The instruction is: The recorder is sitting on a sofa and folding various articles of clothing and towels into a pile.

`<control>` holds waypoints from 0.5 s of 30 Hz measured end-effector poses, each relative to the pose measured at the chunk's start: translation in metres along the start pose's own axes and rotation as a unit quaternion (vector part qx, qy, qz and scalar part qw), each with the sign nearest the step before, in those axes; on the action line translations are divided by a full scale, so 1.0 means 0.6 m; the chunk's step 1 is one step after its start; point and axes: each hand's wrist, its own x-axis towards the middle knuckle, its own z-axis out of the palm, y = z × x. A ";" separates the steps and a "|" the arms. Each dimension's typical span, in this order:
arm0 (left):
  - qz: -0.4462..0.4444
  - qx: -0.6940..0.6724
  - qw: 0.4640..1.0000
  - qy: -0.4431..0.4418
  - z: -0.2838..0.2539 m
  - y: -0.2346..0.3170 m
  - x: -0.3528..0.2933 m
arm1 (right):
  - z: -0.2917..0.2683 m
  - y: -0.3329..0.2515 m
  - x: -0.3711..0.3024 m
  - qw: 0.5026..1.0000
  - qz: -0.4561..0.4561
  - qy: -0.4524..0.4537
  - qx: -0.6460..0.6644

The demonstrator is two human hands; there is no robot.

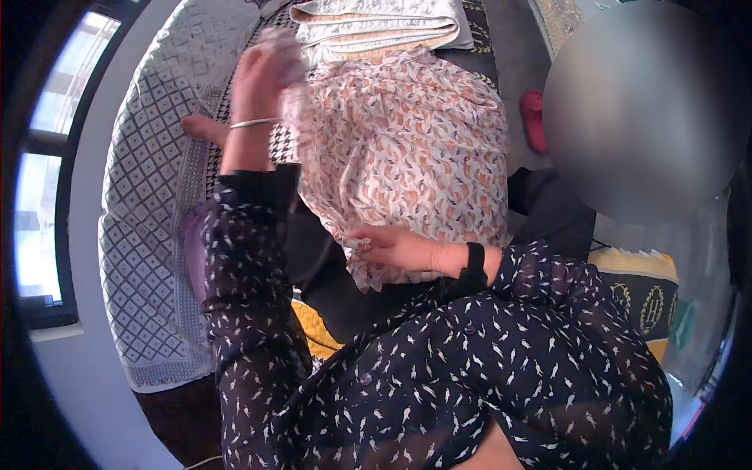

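Observation:
A thin pink-and-white patterned garment lies spread over my lap and the seat in front of me; its exact cut is hard to tell. My left hand, raised at the far left, is closed on a bunched edge of it, slightly smeared by motion. From there the garment's left side hangs down toward me. My right hand pinches the near left corner, where the cloth gathers in small folds. A thin bangle circles my left wrist and a black band my right.
A folded white and peach quilt lies beyond the garment. A grey-and-white diamond-patterned cover runs along the left, below a window. My bare foot rests beside it. A red shoe stands on the floor at right.

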 end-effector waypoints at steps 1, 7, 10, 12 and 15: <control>-0.075 -0.039 0.996 -0.019 0.054 -0.009 0.001 | -0.005 0.002 -0.004 0.999 0.027 -0.021 0.016; -0.053 0.167 0.951 -0.254 0.243 -0.036 -0.114 | -0.014 0.052 -0.008 0.993 0.013 -0.087 -0.074; -0.114 0.207 0.928 -0.289 0.226 -0.012 -0.231 | -0.008 0.072 -0.008 0.993 -0.004 -0.112 -0.030; -0.107 0.281 0.908 -0.292 0.202 0.013 -0.305 | -0.013 0.076 -0.008 0.989 0.040 -0.139 0.017; -0.114 0.455 0.873 -0.134 0.190 0.065 -0.416 | -0.060 0.072 -0.012 0.982 -0.087 -0.111 -0.126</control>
